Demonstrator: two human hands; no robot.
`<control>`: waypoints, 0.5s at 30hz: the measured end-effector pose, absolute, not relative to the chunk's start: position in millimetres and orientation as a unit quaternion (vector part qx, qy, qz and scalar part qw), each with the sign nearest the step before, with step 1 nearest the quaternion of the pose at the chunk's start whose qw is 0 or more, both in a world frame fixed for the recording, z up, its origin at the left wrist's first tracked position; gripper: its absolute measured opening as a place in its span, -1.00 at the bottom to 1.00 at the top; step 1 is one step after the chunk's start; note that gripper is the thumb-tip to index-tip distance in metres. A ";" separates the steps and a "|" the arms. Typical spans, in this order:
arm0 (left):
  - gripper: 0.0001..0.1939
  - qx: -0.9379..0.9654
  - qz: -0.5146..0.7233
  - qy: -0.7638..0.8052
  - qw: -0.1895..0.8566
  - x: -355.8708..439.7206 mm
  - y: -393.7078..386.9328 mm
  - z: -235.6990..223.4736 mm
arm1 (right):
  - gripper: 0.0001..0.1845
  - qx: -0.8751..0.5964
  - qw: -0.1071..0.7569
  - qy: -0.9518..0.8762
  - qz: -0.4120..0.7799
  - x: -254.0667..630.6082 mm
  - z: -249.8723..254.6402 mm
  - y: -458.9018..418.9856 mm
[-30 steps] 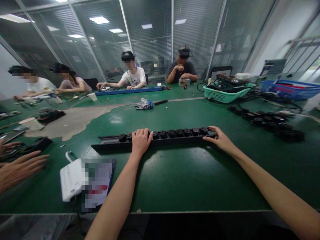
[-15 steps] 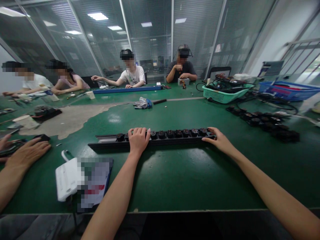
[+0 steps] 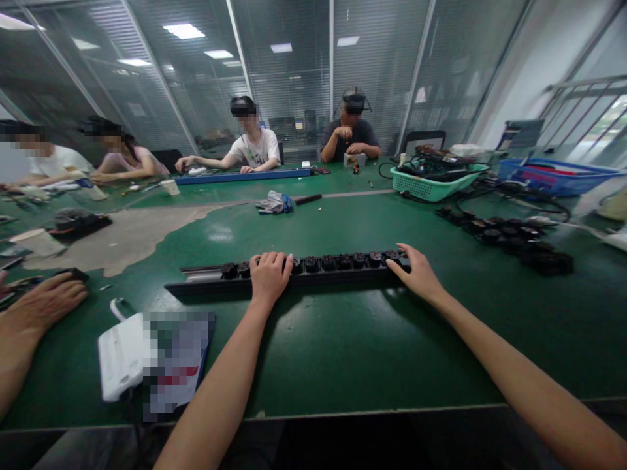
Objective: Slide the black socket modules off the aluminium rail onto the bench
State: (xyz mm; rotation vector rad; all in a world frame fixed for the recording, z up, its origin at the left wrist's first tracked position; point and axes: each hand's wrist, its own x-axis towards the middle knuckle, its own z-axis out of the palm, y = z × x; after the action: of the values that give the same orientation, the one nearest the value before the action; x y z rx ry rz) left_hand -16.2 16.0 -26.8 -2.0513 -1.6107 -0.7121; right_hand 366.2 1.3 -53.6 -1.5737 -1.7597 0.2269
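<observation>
A long black power strip housing [image 3: 323, 279] lies across the table in front of me, with a row of round black socket modules [image 3: 328, 262] set in its channel. My left hand [image 3: 270, 277] is closed over it left of the middle, fingers bent over the far side, covering some modules. At the right end, my right hand [image 3: 416, 271] grips the housing, thumb in front and fingers at the back. The channel's left end holds no module and shows bare metal-coloured strips.
Nearby at left are a white box-shaped device [image 3: 122, 356], a blurred packet [image 3: 183, 365] and another person's hand [image 3: 46, 300]. Black modules [image 3: 509, 235], a green basket [image 3: 438, 183] and a blue basket [image 3: 553, 179] stand right. Gloves [image 3: 275, 203] lie farther back.
The view has shifted slightly. My left hand sits a little farther right along the housing, uncovering more of a module on its left. My right hand stays at the right end.
</observation>
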 end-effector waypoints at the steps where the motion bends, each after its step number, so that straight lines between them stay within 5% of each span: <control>1: -0.56 -0.741 -0.257 -0.582 0.217 -16.1 16.1 -26.9 | -0.22 -0.607 0.381 -0.693 0.080 363.9 -53.9 2.1; 15: -0.54 -0.744 -0.247 -0.582 0.217 -14.0 15.1 -27.4 | -0.28 -0.621 0.380 -0.679 0.096 365.2 -57.8 7.7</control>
State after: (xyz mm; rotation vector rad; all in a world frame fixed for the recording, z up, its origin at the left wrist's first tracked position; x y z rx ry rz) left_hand -14.0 15.1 -27.4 -2.0606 -1.6128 -0.6856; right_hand 365.2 7.7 -57.8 -1.5849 -1.7349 0.2441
